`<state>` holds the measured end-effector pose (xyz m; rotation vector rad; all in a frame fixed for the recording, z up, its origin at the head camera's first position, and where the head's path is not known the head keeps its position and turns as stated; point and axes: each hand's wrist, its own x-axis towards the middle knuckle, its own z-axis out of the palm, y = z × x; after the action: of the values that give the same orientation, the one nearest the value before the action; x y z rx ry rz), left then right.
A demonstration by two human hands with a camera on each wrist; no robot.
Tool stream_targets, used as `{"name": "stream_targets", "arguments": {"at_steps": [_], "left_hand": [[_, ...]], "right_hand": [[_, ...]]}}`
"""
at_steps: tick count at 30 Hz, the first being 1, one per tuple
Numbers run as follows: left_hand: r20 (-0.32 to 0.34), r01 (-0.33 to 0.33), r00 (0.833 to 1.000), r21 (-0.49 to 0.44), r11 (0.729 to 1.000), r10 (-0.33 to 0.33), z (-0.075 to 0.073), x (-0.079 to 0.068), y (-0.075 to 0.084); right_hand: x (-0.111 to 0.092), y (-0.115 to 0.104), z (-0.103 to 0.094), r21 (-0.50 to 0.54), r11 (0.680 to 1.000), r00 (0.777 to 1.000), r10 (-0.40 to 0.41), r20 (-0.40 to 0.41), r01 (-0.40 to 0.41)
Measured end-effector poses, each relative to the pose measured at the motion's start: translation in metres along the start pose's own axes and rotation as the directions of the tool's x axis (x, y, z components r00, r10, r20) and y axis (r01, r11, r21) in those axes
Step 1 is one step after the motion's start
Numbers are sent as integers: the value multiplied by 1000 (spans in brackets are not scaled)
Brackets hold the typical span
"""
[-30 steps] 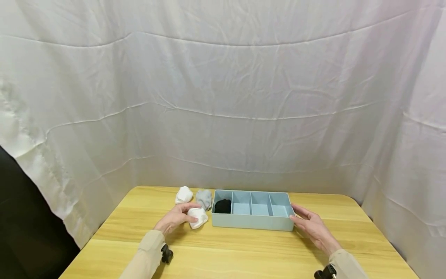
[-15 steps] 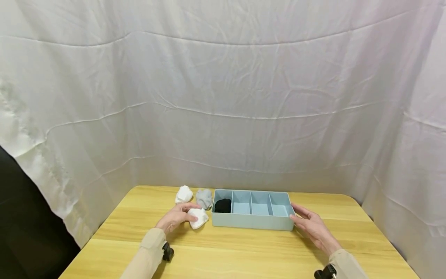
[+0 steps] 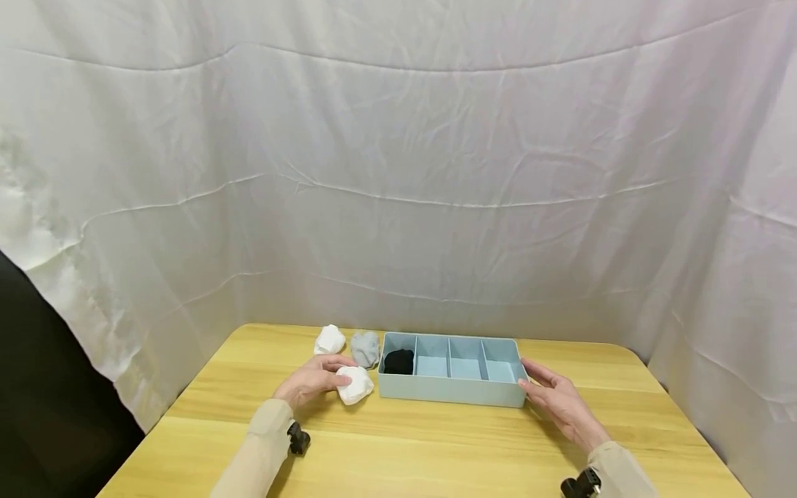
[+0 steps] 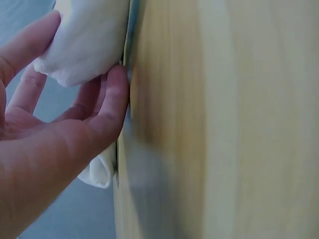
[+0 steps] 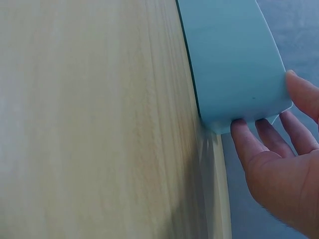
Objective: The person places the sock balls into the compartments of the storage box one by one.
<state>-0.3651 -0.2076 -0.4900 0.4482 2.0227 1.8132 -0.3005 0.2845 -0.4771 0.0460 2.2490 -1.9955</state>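
My left hand (image 3: 310,382) grips white balled-up socks (image 3: 355,386) between thumb and fingers, left of a light blue divided box (image 3: 451,391). In the left wrist view the white fabric (image 4: 87,42) sits between the fingertips, low by the tabletop. My right hand (image 3: 563,407) touches the box's right end with extended fingers. Up close, one fingertip meets the rim and other fingertips (image 5: 241,130) rest on the end wall. Black balled-up socks (image 3: 398,362) lie in the leftmost compartment. The other compartments show bare bottoms.
Behind my left hand lie another white bundle (image 3: 329,339) and a grey fabric bundle (image 3: 365,348), close to the box's left end. Everything stands on a wooden table (image 3: 436,449) with rounded back corners. A pale curtain (image 3: 436,173) hangs behind and on both sides.
The whole head view has shifted slightly, with the table and box a little higher in the picture. Both hands keep almost the same place; the white socks tilt slightly in the left.
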Motion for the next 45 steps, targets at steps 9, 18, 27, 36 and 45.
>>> {"name": "stream_targets", "arguments": {"at_steps": [9, 18, 27, 36, 45], "left_hand": [[24, 35, 999, -121, 992, -32, -5, -5, 7], [-18, -26, 1000, -198, 980, 23, -3, -3, 11], [-66, -111, 993, -194, 975, 100, 4, 1, 12], [-154, -191, 974, -176, 966, 165, 14, 10, 13], [-283, -276, 934, -183, 944, 218, 17, 22, 17]], "right_hand": [[-2, 2, 3, 26, 1000, 1000, -6, 4, 6], [-3, 4, 4, 41, 999, 1000, -5, -20, 5], [-1, 9, 9, 69, 998, 1000, -10, -11, 10], [1, 9, 14, 91, 996, 1000, -6, -12, 7], [8, 5, 17, 85, 996, 1000, -21, -4, 21]]}}
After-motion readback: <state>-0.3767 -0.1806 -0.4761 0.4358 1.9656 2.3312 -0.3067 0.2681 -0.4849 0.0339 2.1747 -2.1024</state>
